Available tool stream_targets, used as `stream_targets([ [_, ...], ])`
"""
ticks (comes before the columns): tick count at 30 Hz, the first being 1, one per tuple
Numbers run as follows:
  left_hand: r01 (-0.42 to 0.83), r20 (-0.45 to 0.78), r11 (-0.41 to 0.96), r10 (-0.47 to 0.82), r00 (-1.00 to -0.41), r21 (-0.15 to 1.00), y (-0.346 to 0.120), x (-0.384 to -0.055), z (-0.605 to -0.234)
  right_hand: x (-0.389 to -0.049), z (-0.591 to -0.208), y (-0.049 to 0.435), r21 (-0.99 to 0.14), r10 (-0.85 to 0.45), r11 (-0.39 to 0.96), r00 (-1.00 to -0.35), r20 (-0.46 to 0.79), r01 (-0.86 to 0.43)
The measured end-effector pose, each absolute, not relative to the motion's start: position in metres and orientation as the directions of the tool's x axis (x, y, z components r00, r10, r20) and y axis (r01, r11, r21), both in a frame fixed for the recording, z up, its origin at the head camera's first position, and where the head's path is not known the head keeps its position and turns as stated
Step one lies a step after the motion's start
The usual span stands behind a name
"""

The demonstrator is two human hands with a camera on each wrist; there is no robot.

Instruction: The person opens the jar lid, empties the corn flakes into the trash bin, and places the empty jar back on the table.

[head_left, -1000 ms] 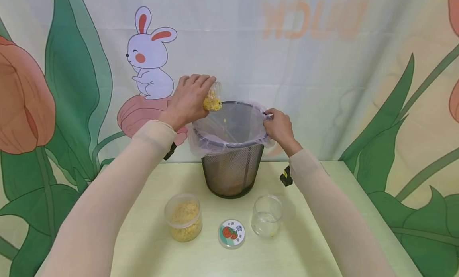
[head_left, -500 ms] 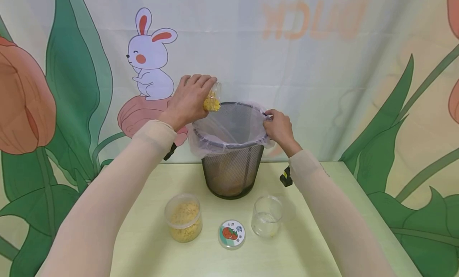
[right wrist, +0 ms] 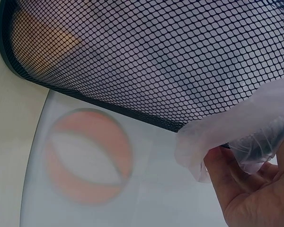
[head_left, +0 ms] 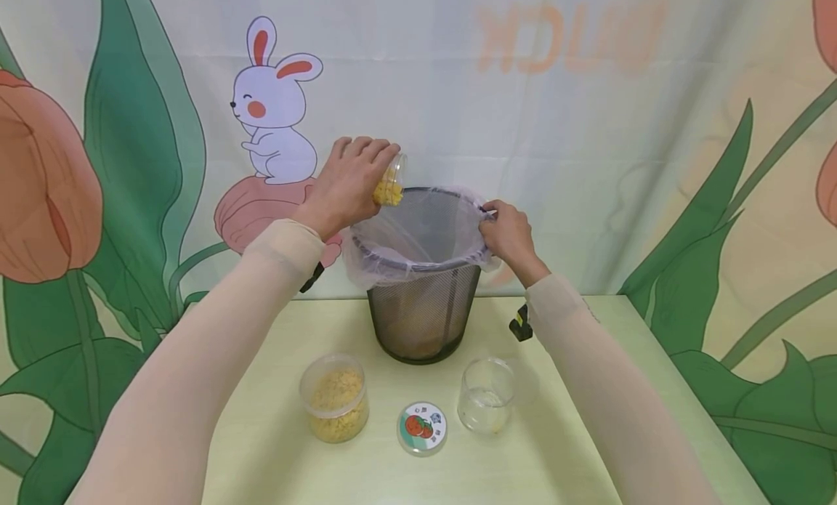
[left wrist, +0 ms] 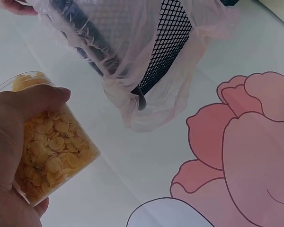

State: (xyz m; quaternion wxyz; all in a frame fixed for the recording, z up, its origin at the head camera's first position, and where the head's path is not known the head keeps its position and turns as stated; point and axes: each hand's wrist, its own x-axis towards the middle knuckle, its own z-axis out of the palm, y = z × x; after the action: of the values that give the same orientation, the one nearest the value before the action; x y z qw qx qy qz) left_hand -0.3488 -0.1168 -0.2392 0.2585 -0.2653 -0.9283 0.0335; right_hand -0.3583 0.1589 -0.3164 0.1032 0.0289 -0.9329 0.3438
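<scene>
1. Tub (head_left: 309,400), left, near, on worktop (head_left: 261,367): translucent, lidless; cont. flake heap (head_left: 336,389), yellow, bare wall above.

2. Left grip (head_left: 349,182), left of ctr, far: fingers & thumb wrapped round held jar (head_left: 400,163). Jar tipped sideways, mouth to right, by bin's far-left rim; exact overlap unclear. Cont. yellow flakes (left wrist: 52,156), good qty; none seen mid-air. Step, as judged: tipping out into bin. Best done w/ mouth well inside rim, tilt added grad., short shakes for stuck pcs; too fast = prob. clump & spill over edge.

3. Bin (head_left: 421,312), ctr, far, upright: black mesh, liner (head_left: 375,271) folded over rim. Tan patch (right wrist: 42,45) thru mesh at base; ID unclear. Liner fold best kept clear of jar mouth.

4. Lid (head_left: 422,426), ctr, near, flat, print up: red fruit pic., green band.

5. Second jar (head_left: 486,410), right, near, upright, open top: clear; no heap inside, yellowish speck at base.

6. Right grip (head_left: 508,232), right, far: held bin rim & liner together. Sound brace; steady hold advised, w/o pulling, lest bin rocked or liner slipped.
</scene>
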Motion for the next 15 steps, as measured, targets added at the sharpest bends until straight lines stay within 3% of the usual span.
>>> stream_targets([
  [15,0.476,0.459,0.844,0.534,-0.710,-0.246,-0.1148,-0.3508,-0.2401,-0.3576,-0.3155,0.1594,-0.626,0.016,0.770,-0.977,0.212,-0.123],
])
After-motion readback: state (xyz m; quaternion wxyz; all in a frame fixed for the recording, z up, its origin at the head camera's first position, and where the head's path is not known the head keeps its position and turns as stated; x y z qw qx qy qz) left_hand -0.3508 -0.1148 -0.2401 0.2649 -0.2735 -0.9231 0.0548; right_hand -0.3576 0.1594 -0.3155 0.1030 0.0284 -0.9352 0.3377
